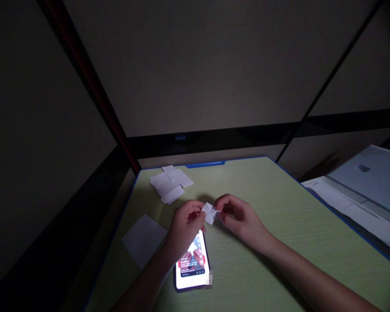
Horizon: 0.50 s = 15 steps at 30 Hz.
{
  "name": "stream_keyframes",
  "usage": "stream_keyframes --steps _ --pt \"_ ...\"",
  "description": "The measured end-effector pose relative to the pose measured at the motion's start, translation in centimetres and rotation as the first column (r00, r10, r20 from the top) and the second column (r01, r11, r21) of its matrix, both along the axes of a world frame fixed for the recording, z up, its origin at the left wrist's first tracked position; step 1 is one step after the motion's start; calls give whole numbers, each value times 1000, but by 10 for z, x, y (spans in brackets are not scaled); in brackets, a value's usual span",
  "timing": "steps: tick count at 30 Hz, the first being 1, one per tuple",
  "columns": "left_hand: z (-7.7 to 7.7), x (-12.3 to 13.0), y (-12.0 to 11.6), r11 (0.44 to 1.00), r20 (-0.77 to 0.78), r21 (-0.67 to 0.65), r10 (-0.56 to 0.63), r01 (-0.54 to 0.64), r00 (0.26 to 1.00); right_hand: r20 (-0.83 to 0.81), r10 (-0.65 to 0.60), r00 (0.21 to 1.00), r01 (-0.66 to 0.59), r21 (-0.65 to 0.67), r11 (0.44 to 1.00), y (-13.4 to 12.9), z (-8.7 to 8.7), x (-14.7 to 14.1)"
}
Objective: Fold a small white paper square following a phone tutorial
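Between my two hands is a small folded white paper point(209, 213) with crease lines meeting near its middle. My left hand point(186, 223) pinches its left edge, with the thumb on top. My right hand point(240, 221) grips a pointed flap on its right side between thumb and forefinger. Just below my left hand a phone point(192, 281) lies on the table, its bright screen showing a picture of hands with a white shape. My left hand and wrist cover the upper left part of the phone.
On the light green, blue-edged table point(263, 277), a pile of white paper pieces point(167, 184) lies at the back left. A square paper sheet point(144, 240) rests left of the phone. Beyond the right edge are a pale flat panel point(367, 173) and white sheets point(354, 212). A wall stands behind.
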<state>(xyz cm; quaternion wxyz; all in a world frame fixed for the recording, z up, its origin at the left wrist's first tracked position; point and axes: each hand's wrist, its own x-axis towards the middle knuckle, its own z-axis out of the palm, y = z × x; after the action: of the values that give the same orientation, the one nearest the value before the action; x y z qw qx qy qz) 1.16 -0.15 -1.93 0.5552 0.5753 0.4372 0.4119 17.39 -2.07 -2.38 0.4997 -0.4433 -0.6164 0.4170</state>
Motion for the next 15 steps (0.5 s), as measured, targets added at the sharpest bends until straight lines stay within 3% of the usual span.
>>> stream_keyframes --steps 7,15 --pt "3 0 -3 1000 5 -12 -19 19 1000 -39 -40 998 38 -60 997 -2 5 -2" --pt "6 2 -4 998 -7 -23 -54 54 999 -96 -32 995 29 -33 999 1 -1 -2"
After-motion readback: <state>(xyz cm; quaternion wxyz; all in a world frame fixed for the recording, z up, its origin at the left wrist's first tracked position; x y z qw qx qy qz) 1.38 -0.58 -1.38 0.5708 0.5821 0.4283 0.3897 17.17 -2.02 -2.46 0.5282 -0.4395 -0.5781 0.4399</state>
